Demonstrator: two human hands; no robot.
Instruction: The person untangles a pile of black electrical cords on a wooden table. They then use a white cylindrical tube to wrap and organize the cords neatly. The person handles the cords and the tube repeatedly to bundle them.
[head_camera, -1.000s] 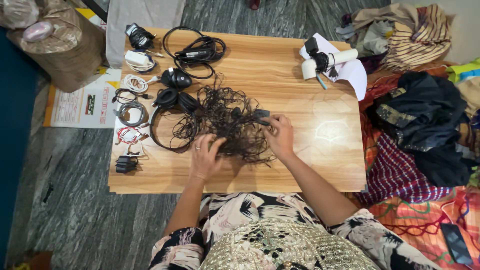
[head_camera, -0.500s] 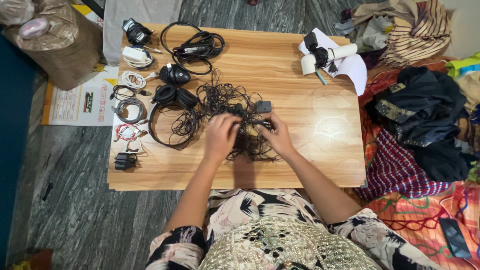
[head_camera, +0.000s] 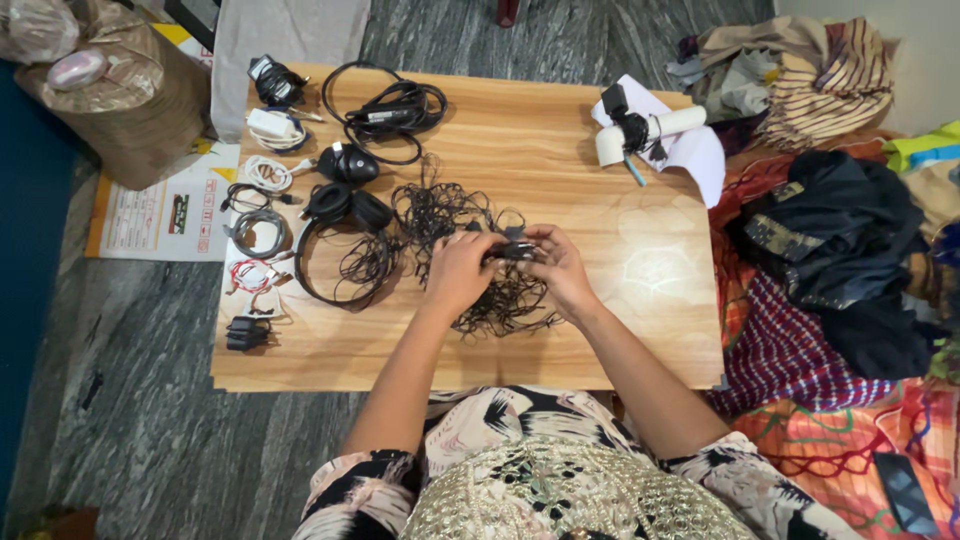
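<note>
Left hand (head_camera: 458, 272) and right hand (head_camera: 560, 268) together mid-bench, fingers pinched on a small black plug (head_camera: 512, 251) within a tangle of thin black cables (head_camera: 470, 250). Tangle spread on the wooden bench (head_camera: 560, 160), partly under both hands. Just left of the tangle: black headphones (head_camera: 335, 215). Farther left: white coiled cables (head_camera: 265, 172). Near the far edge: looped black cord (head_camera: 385, 110). Far right corner: white tube (head_camera: 650, 130) on paper.

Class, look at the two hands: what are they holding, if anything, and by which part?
Both the left hand and right hand pinch a small black piece of the tangled black cable, one hand at each end.
</note>
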